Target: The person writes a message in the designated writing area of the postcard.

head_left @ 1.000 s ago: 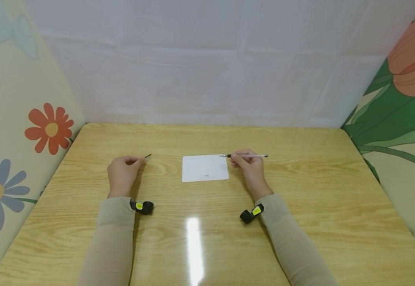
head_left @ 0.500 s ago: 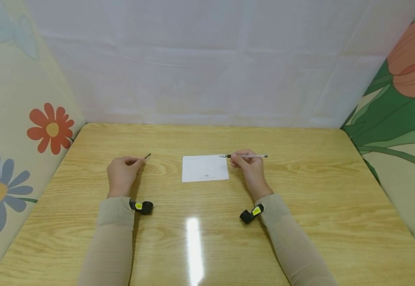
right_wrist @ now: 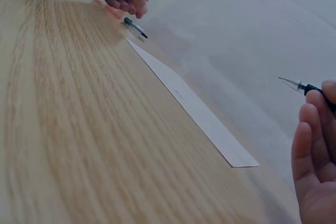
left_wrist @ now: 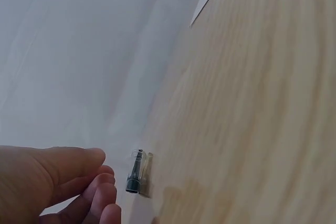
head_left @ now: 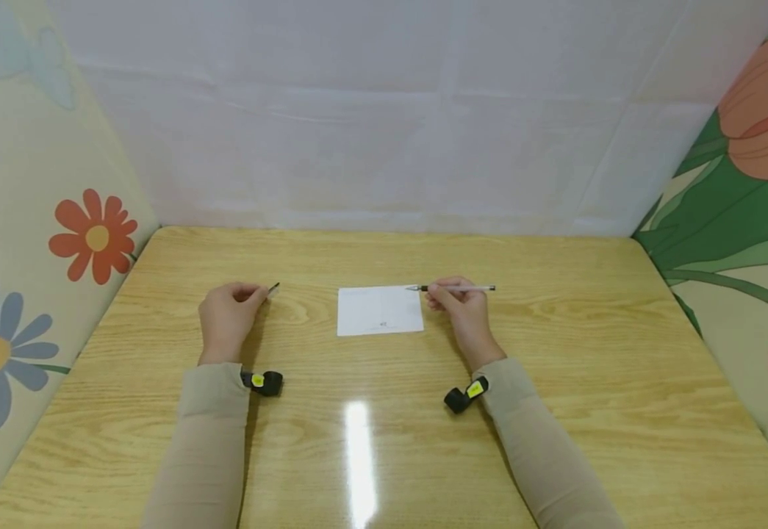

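Observation:
In the head view my right hand [head_left: 466,308] pinches a clear-barrelled pen [head_left: 466,288] between thumb and fingers. Its bare tip points left, over the top right corner of a white card [head_left: 377,312]. My left hand [head_left: 228,319] is on the left side with its fingers loosely bent. Just past its fingertips is a clear pen cap with a black clip [left_wrist: 136,171], lying on the wood; the left wrist view shows a small gap between cap and fingers. The right wrist view shows the cap [right_wrist: 136,29] beyond the card's far end.
A wood-grain table [head_left: 555,411] spreads under both arms, with a bright light reflection near the front. White cloth [head_left: 370,132] hangs behind it. Flower-patterned panels stand at left and right. Each wrist wears a small black camera [head_left: 266,383].
The left fingers have let go of the pen cap and drawn slightly back, and more of its clear body shows. The clip has turned a little. The right hand and pen stay still.

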Tool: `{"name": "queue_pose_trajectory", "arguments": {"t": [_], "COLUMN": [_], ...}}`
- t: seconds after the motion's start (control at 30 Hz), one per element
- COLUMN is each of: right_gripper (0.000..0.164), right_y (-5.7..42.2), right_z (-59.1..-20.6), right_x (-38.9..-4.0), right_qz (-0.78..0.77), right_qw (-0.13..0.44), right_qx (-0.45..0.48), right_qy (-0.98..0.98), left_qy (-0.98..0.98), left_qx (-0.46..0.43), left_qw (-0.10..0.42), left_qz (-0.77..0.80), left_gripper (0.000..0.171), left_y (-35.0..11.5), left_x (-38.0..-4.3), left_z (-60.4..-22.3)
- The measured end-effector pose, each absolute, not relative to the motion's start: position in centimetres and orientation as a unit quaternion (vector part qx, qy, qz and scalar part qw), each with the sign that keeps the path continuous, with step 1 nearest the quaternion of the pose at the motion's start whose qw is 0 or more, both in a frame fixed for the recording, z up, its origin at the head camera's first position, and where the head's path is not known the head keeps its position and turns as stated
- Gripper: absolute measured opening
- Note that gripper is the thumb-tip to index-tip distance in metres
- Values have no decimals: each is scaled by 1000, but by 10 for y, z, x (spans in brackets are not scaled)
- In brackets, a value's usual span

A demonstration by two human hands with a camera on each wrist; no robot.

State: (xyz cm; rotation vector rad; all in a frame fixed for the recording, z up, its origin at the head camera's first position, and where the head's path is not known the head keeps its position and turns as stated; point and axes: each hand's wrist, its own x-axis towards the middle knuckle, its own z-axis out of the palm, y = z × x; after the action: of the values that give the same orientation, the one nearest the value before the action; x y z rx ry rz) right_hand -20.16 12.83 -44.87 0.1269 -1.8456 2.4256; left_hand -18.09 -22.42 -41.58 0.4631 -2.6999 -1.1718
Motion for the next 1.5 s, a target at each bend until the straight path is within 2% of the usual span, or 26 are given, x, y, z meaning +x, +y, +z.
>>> {"name": "queue_pose_trajectory", "arguments": {"t": [0.53,0.8,1.2,1.4,1.5], "right_gripper": [8,20,22,8,6], "right_y": [128,128,128,128,129], "right_z": [-449,-451,-450,-451,-451], "right_x": [-203,-205,-203,-204,-204], "right_qz": [797,801,802,797,797], "right_qw": [47,49,50,49,50], "right_qx": [37,35,34,36,36], "right_qy": [-601,-595,-595,-601,-600], "left_qy": [-910,-918,-938,-939,-940], "left_qx": [32,-30,-93,-123,-131], "left_qw": [30,5,-48,-79,-93], "left_qz": [-412,-395,-331,-313,-301], "left_gripper": [33,34,48,59,64], "left_y": [-204,-196,-187,-183,-182], "left_x": [-183,-184,-184,-182,-182], "left_z": [-406,-404,-404,-405,-406]}}
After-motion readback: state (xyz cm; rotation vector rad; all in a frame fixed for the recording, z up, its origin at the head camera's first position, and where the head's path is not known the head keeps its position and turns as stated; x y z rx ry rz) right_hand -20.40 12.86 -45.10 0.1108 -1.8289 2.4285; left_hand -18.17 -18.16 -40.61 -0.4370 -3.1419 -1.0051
